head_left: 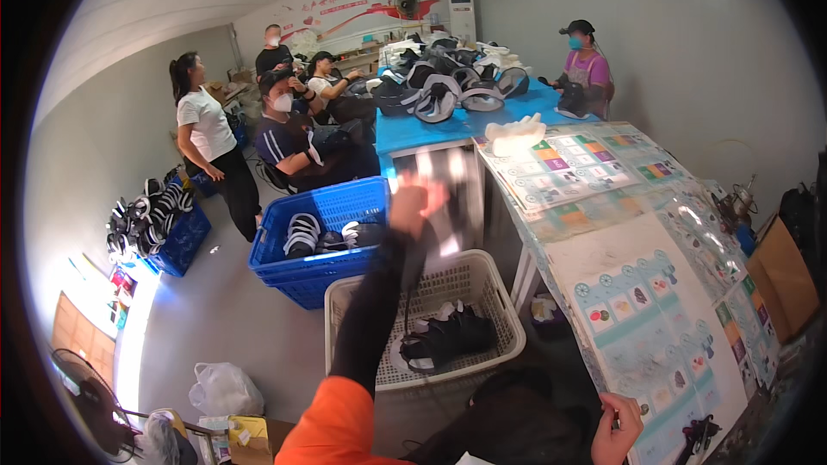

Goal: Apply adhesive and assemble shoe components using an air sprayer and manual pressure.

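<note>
My left hand [419, 204] reaches forward on a black-sleeved arm, over the gap between a blue crate [323, 192] and the table. Motion smears its fingers, and a pale blurred patch beside them cannot be made out. Below that arm, a black shoe [450, 340] with a light lining lies in a cream plastic basket [510, 346]. At the lower right, my right hand [617, 430] is closed with its fingers curled, next to the sloping work board. A small dark spot shows at its fingers; what it holds, if anything, I cannot tell.
Black-and-white shoes [303, 234] lie in the blue crate. Shoe uppers are heaped on a blue table [422, 133]. A sheet-covered board [564, 267] slopes along my right. Several people sit or stand farther back. A white plastic bag [226, 390] rests on the floor at left.
</note>
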{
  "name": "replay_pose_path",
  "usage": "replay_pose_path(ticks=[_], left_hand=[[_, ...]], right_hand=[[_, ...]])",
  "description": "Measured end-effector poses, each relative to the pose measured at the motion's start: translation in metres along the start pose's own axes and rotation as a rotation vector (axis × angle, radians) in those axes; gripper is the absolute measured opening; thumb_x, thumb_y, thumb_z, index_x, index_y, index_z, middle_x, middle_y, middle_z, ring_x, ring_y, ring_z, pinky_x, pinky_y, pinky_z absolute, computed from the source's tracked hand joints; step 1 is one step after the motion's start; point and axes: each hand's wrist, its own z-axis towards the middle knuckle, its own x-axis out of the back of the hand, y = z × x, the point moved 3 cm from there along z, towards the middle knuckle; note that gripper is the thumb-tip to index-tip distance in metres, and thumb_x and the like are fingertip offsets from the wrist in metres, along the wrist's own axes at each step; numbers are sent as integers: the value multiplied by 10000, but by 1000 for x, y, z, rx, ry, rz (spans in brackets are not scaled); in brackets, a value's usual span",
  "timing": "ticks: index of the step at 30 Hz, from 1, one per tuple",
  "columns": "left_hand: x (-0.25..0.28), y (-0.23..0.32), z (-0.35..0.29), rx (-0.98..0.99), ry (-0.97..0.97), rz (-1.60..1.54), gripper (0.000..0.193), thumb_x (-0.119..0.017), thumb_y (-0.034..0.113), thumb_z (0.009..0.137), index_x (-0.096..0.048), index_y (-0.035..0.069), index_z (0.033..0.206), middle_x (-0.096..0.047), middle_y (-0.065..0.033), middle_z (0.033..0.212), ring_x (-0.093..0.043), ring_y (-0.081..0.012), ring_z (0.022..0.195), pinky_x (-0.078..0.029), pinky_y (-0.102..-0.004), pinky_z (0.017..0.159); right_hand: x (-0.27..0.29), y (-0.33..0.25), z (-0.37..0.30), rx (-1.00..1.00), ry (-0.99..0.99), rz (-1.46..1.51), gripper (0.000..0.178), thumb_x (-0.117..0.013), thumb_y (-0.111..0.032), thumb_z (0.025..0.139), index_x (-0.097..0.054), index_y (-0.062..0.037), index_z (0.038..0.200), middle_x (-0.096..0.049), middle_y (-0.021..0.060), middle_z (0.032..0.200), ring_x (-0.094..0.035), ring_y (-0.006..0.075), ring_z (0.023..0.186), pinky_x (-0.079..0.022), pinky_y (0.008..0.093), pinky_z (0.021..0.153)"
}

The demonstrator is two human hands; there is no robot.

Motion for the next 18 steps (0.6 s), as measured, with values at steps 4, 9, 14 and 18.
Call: replay_pose_path(ticks=[4,9,14,18], left_hand=[[-188,252,15,-728,12,255,809,-656,279,1031,-189,43,1647,-318,-246,1655,-445,-333,1446,-375,-428,1186],[-234,234,-147,-977,39,597,243,-577,111,1023,-598,-70,1184,-692,-216,1059,-676,-282,1004,-545,-400,965],[-114,75,-244,-722,-343,1270,322,-723,95,830,-643,11,1130,-716,-151,1040,-698,-310,861,-563,-452,796],[75,-68,-338,1154,-1147,1786,582,-743,441,898,-679,15,1290,-714,-234,1224,-676,-423,1157,-533,-462,1005]], right_hand=[[7,1,-11,-29,10,-18,198,-561,-109,1090,-717,-83,1209,-680,127,1057,-617,267,835,-458,427,706],[4,12,-20,-43,48,-27,205,-548,-119,1098,-713,-80,1213,-683,130,1077,-644,297,934,-479,441,750],[-4,7,-20,-94,-44,29,202,-556,-117,1092,-714,-80,1212,-695,147,1127,-667,331,1046,-552,426,842],[-2,18,-23,-58,-61,-9,201,-561,-101,1088,-706,-72,1225,-689,152,1146,-669,315,1021,-545,413,828]])
